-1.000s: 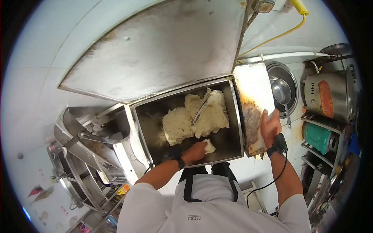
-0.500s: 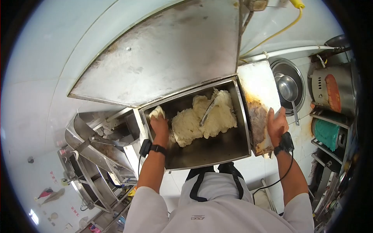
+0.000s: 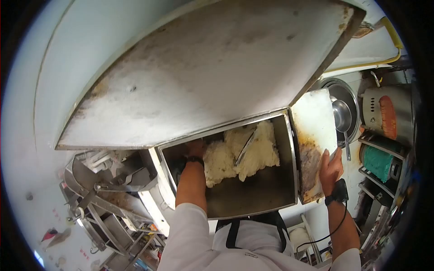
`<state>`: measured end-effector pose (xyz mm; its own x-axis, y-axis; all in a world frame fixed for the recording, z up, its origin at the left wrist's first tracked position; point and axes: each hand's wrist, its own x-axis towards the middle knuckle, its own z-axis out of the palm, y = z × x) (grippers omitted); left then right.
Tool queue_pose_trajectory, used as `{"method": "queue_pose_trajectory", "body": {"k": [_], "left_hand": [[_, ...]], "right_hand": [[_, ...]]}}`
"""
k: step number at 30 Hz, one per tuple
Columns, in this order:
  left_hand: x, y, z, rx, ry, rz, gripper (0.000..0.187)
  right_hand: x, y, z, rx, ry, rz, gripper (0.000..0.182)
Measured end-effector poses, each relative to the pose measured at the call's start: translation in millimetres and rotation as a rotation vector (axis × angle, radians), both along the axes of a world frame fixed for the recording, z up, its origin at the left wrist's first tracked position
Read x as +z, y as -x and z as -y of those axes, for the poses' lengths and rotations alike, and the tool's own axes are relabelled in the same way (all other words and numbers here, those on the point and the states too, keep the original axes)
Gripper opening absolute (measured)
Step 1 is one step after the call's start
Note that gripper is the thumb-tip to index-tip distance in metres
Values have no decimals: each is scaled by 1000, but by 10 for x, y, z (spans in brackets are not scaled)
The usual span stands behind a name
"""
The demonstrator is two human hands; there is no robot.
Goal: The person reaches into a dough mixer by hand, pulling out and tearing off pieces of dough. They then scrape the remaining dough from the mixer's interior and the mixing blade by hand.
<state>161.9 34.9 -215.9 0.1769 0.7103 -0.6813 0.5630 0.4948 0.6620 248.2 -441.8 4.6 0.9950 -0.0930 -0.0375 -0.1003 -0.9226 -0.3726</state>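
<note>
Left hand: my left hand [image 3: 195, 147] reaches into the bin [image 3: 248, 198], beside the dough [image 3: 262, 156]; I cannot tell its grip.
Right hand: my right hand [image 3: 331, 170] touches the side panel [image 3: 314, 124]'s outer edge; its hold is unclear to me.
Dough: I see it inside the bin, a metal tool [image 3: 245, 149] on top.
Lid: the lid [image 3: 203, 77] stands raised behind.

We reach our left hand [image 3: 195, 147] deep into the metal bin [image 3: 253, 196], its fingers shadowed, so we cannot tell what they hold. Just right of those fingers lies the pale dough [image 3: 219, 162], with a metal bar [image 3: 245, 149] across it; beyond them rises the raised lid [image 3: 194, 74]. Our right hand [image 3: 331, 167] rests with thumb and fingers apart on the stained side panel [image 3: 313, 119]; past its fingertips, a ladle [image 3: 342, 116] sits in a basin [image 3: 355, 101].
</note>
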Motion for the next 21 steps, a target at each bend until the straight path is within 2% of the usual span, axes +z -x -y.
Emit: {"method": "queue_pose_trajectory", "body": {"k": [3, 4, 8, 10, 11, 12, 13, 15, 18, 19, 21], "left_hand": [[94, 41, 74, -18, -49, 2, 17], [190, 60, 114, -17, -102, 12, 17], [799, 156, 191, -19, -355, 85, 16], [1124, 270, 171, -55, -417, 153, 16], [1236, 372, 66, -164, -390, 321, 14], [1549, 379, 80, -201, -358, 239, 16], [1650, 467, 12, -217, -357, 220, 16], [1836, 534, -76, -333, -591, 246, 23], [2379, 491, 82, -447, -629, 243, 30], [2371, 530, 86, -456, -623, 238, 30], [2290, 566, 73, -1278, -1063, -197, 29]], "right_hand": [[108, -4, -32, -39, -51, -94, 52], [22, 4, -5, -18, -18, 2, 52], [92, -5, -30, -14, -121, -4, 50], [-34, 27, 35, -46, -5, 2, 50], [47, 18, -12, -38, -80, 14, 52], [19, 2, 16, -75, 12, -69, 54], [40, -3, 2, -89, 17, -90, 58], [30, -9, -3, -83, 6, -67, 62], [42, -12, -10, -80, 13, -78, 64], [25, -10, -4, -87, 17, -86, 64], [8, -15, 1, -87, 12, -63, 63]]}}
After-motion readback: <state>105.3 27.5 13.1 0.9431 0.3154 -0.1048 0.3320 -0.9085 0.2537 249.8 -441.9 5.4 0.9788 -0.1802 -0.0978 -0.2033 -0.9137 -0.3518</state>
